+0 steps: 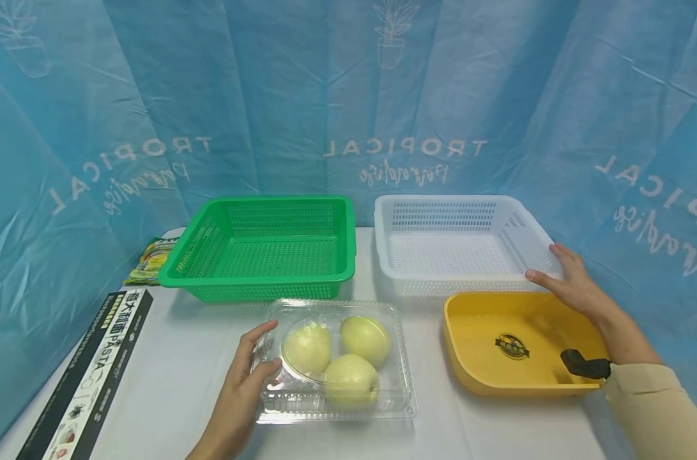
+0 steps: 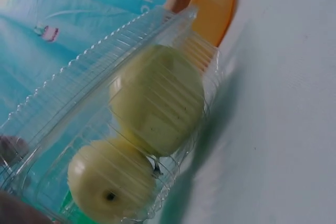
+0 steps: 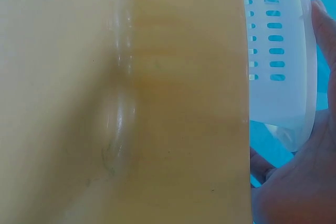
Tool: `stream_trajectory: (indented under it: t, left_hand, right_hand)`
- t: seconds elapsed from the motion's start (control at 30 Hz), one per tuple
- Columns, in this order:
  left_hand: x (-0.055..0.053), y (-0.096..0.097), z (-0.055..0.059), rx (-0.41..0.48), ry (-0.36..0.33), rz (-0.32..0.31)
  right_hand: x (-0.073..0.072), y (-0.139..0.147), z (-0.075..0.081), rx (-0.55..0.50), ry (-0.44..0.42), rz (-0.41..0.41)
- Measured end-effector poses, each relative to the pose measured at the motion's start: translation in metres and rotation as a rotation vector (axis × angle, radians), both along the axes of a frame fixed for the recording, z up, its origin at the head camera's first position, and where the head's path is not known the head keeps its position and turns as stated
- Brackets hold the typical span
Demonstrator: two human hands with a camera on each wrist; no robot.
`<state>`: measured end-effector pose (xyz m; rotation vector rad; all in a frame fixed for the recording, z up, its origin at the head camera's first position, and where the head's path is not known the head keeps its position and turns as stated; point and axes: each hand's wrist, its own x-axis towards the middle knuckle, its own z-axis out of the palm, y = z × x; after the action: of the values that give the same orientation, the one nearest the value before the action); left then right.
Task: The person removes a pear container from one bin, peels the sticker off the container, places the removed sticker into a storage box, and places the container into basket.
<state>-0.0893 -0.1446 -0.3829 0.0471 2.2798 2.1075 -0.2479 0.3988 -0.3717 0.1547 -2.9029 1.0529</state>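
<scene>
A clear plastic clamshell container [image 1: 337, 415] with three yellow-green apples [image 1: 351, 381] inside stands at the front middle. My left hand [image 1: 239, 390] grips its left end, thumb and fingertips over the edge. Up close in the left wrist view, two of the apples [image 2: 157, 100] show through the ribbed wall. At the back right is a white perforated basket [image 1: 457, 285]. My right hand [image 1: 578, 287] holds its front right corner, thumb on the front rim and fingers at the right side. The right forearm passes over a yellow tray [image 1: 469, 345].
A green basket [image 1: 256, 291] stands at the back left, beside the white one. Behind it on the left lies a yellow-green packet [image 1: 149, 262]. A long pasta box [image 1: 89, 377] lies along the left side. Blue curtains [image 1: 296, 96] enclose the table at the back and sides.
</scene>
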Motion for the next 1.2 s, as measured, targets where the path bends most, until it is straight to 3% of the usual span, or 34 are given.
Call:
stream_trajectory:
  t: [0.3, 0.43, 0.63, 0.9, 1.2]
  left_hand:
    - [0.000, -0.001, 0.011, 0.026, 0.010, 0.015]
    - [0.000, 0.000, 0.020, 0.002, 0.008, -0.003]
    - [-0.004, 0.003, 0.037, 0.044, -0.001, -0.031]
    - [-0.022, 0.012, 0.057, 0.095, 0.021, -0.065]
    - [-0.051, 0.031, 0.070, 0.127, 0.056, -0.061]
  right_hand:
    - [0.000, 0.000, 0.002, 0.009, -0.012, -0.003]
    - [0.001, -0.001, 0.003, 0.010, -0.017, -0.001]
    - [0.002, -0.001, 0.003, 0.003, -0.018, 0.006]
    - [0.000, 0.001, 0.001, -0.002, -0.029, 0.003]
    - [0.000, 0.002, 0.003, -0.004, -0.027, 0.027]
